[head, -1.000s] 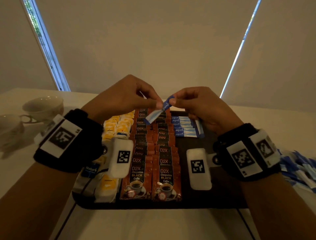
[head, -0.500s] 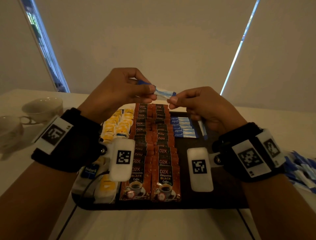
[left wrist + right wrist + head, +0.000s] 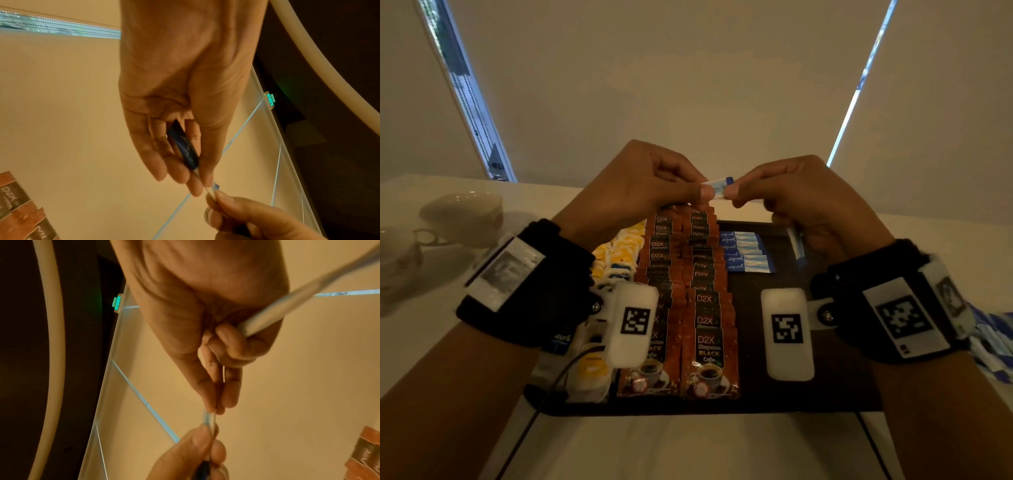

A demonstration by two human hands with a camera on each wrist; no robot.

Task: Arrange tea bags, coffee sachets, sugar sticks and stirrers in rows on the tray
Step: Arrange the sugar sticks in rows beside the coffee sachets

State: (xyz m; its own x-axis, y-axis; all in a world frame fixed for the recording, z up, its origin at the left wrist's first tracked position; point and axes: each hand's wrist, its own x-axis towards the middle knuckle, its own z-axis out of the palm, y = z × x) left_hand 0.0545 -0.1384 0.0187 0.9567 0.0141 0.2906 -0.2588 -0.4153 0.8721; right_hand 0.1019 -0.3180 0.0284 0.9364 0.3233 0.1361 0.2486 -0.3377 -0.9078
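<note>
Both hands are raised over the far end of the dark tray [image 3: 791,397]. My left hand [image 3: 700,192] and right hand [image 3: 736,190] pinch the two ends of one blue-and-white sugar stick [image 3: 718,186], which lies about level between them. In the left wrist view the stick [image 3: 186,151] runs under the left thumb. The right hand's curled lower fingers also hold a second sugar stick [image 3: 796,244], seen close and blurred in the right wrist view [image 3: 287,305]. On the tray lie two rows of coffee sachets [image 3: 709,308], yellow tea bags [image 3: 621,246] and a short row of sugar sticks [image 3: 748,255].
Two white cups [image 3: 462,216] stand on the table to the left of the tray. A loose heap of blue sugar sticks [image 3: 993,346] lies off the tray at the right edge. The tray's right part [image 3: 835,383] is bare dark surface.
The pinched stick went from tilted to level. Both hands rose a little and drew closer together, so less of the stick shows between the fingertips.
</note>
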